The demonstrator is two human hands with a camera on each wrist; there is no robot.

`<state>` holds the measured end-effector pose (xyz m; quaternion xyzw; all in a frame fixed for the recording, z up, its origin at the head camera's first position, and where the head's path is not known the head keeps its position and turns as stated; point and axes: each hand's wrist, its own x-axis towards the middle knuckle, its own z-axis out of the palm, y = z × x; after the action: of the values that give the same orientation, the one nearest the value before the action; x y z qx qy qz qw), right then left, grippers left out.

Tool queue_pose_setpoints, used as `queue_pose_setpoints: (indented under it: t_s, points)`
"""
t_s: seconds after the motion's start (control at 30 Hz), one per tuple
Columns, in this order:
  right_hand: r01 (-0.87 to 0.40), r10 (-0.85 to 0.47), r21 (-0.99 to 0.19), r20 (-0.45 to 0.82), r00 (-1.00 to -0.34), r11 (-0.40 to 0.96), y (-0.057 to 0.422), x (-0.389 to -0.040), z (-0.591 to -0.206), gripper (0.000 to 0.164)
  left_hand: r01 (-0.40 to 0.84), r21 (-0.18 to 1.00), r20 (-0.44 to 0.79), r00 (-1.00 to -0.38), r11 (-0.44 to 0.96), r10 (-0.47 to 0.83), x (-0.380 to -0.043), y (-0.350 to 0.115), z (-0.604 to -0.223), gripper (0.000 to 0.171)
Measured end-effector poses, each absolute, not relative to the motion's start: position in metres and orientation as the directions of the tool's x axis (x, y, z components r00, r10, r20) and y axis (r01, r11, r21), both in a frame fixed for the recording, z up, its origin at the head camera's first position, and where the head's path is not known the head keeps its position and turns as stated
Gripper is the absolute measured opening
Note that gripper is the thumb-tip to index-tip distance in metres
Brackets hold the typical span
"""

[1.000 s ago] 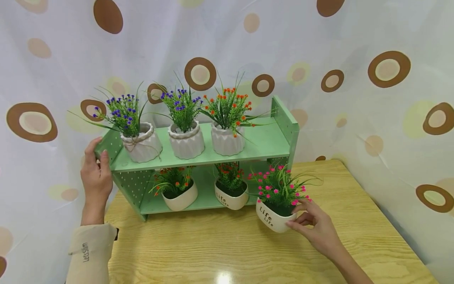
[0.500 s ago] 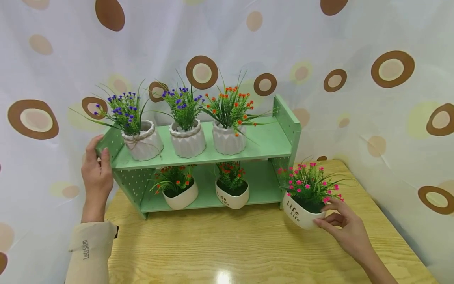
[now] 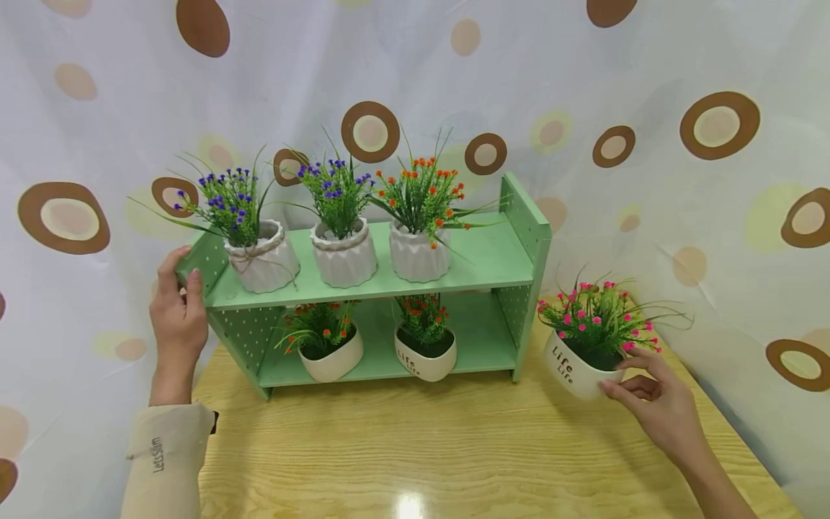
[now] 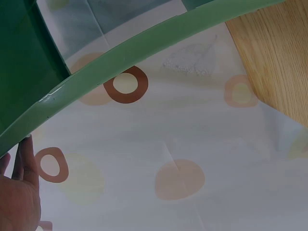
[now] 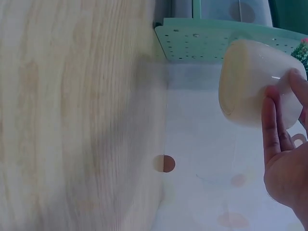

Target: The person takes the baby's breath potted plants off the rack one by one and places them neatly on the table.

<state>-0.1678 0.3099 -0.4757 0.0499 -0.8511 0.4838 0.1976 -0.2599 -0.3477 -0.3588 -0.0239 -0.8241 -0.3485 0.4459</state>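
My right hand [image 3: 664,404] pinches the right end of a white oval flower pot [image 3: 580,373] marked "Life", with pink artificial flowers [image 3: 596,313]. In the right wrist view the pot [image 5: 260,84] is lifted above the tabletop, its underside showing. My left hand [image 3: 176,317] grips the upper left side panel of a green two-tier shelf [image 3: 376,292]; in the left wrist view its fingers [image 4: 30,159] reach the panel's edge. On the top tier stand two ribbed white pots with purple flowers [image 3: 262,259] [image 3: 344,252] and one with orange flowers [image 3: 419,252].
On the lower tier sit two white oval pots [image 3: 333,357] [image 3: 428,359] with orange-red flowers, the second marked "Life". The shelf stands on a wooden table [image 3: 389,447], whose right edge runs beyond my right hand. A dotted curtain [image 3: 415,65] hangs behind.
My right hand has carried the pink-flowered pot rightward, from in front of the shelf's right end to beside it and slightly farther back. The left hand keeps its grip on the shelf.
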Motion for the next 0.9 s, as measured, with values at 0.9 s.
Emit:
queue_pose_setpoints:
  t_s: [0.9]
  points:
    - [-0.236, 0.153, -0.886, 0.318, -0.936, 0.399, 0.303, -0.245, -0.492, 0.037, 0.348, 0.565, 0.748, -0.599, 0.749, -0.286, -0.259, -0.346, -0.359, 0.041]
